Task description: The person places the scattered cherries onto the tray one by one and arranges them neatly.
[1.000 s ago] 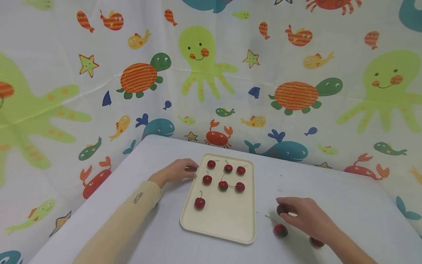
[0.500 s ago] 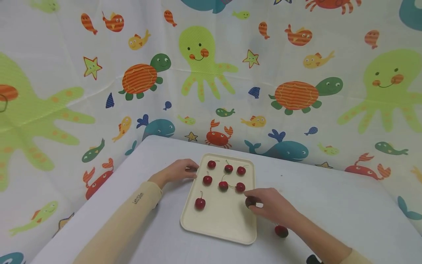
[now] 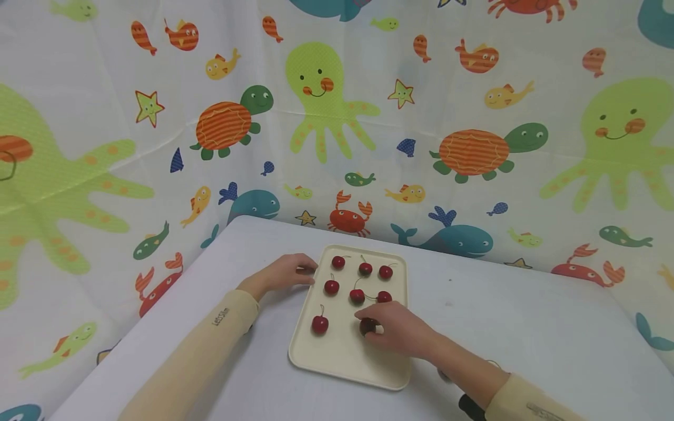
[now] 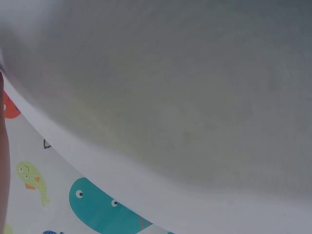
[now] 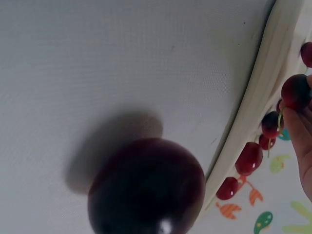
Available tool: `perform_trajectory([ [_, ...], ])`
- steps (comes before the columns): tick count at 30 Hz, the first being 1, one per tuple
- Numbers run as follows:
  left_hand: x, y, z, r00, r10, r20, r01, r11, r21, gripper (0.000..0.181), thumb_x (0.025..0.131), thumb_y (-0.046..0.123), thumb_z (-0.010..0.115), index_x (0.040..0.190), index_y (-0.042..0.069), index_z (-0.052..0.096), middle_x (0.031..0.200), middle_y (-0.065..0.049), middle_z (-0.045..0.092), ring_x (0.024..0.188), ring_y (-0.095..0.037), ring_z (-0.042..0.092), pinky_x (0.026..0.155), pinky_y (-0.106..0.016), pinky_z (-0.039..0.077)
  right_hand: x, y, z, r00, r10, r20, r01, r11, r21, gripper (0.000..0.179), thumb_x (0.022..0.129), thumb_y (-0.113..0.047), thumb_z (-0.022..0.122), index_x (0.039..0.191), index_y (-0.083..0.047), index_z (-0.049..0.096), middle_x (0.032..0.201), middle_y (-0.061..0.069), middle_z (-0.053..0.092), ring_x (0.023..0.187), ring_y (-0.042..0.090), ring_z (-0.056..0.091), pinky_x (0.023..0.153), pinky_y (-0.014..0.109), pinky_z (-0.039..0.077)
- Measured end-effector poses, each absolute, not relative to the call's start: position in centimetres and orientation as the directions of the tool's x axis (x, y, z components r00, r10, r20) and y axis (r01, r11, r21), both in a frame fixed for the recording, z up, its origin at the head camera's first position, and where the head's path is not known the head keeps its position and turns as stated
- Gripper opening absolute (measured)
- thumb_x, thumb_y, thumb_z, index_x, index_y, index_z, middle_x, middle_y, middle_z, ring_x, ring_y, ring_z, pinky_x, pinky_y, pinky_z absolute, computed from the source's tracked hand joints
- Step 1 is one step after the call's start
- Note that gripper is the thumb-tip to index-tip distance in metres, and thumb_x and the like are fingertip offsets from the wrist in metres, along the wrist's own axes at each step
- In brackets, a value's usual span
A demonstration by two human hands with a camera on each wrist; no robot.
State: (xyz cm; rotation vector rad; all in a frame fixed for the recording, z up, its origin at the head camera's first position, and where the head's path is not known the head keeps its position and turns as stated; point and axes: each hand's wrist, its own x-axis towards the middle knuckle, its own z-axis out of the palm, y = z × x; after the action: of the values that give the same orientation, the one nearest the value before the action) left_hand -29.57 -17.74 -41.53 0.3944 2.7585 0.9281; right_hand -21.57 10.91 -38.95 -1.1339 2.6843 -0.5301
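My right hand (image 3: 397, 330) pinches a dark red cherry (image 3: 367, 326) over the lower middle of a cream tray (image 3: 350, 365). In the right wrist view that cherry (image 5: 295, 91) sits between fingertips at the right edge, its stem hanging down. Several red cherries, such as this one (image 3: 319, 324), lie spaced apart on the tray, stems attached. My left hand (image 3: 286, 271) rests at the tray's left rim, fingertips touching it. Cloth fills most of the left wrist view, with only a sliver of hand at its left edge.
Right of the tray, a cherry (image 3: 445, 376) is mostly hidden behind my right forearm; a stem shows beyond it. A cherry (image 5: 146, 187) looms large on the white cloth (image 5: 97, 73) in the right wrist view. A sea-animal curtain (image 3: 368, 70) stands behind the table.
My right hand has carried the pinched cherry leftward from the cloth at the right to over the tray. The left hand has stayed at the rim.
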Motion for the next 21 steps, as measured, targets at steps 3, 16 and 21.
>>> perform_trajectory([
  [3, -29.6, -17.7, -41.5, -0.943, 0.316, -0.103, 0.191, 0.768, 0.611, 0.041, 0.082, 0.026, 0.069, 0.12, 0.015, 0.059, 0.121, 0.0, 0.059, 0.118, -0.019, 0.051, 0.103, -0.039, 0.041, -21.7, 10.4, -39.2, -0.683, -0.73, -0.033, -0.663, 0.638, -0.392, 0.035, 0.081, -0.019, 0.07, 0.114, -0.013, 0.065, 0.105, -0.003, 0.068, 0.085, 0.004, 0.057, 0.082, 0.021, 0.052],
  [16, -29.8, -17.9, -41.7, -0.939, 0.332, -0.091, 0.213, 0.768, 0.603, 0.041, 0.082, 0.026, 0.069, 0.12, 0.015, 0.059, 0.12, -0.001, 0.06, 0.117, -0.019, 0.052, 0.103, -0.039, 0.042, -21.9, 9.1, -39.4, -0.652, -0.758, -0.03, -0.692, 0.611, -0.385, 0.033, 0.082, -0.019, 0.068, 0.115, -0.015, 0.065, 0.105, -0.004, 0.068, 0.088, 0.005, 0.059, 0.083, 0.02, 0.051],
  [21, -29.7, -17.8, -41.6, -0.941, 0.326, -0.096, 0.205, 0.771, 0.603, 0.04, 0.082, 0.026, 0.069, 0.12, 0.015, 0.059, 0.12, -0.001, 0.06, 0.117, -0.019, 0.052, 0.103, -0.039, 0.042, -21.9, 9.1, -39.4, -0.656, -0.754, -0.044, -0.685, 0.618, -0.387, 0.034, 0.082, -0.019, 0.068, 0.116, -0.017, 0.064, 0.106, -0.006, 0.068, 0.087, 0.004, 0.058, 0.082, 0.018, 0.051],
])
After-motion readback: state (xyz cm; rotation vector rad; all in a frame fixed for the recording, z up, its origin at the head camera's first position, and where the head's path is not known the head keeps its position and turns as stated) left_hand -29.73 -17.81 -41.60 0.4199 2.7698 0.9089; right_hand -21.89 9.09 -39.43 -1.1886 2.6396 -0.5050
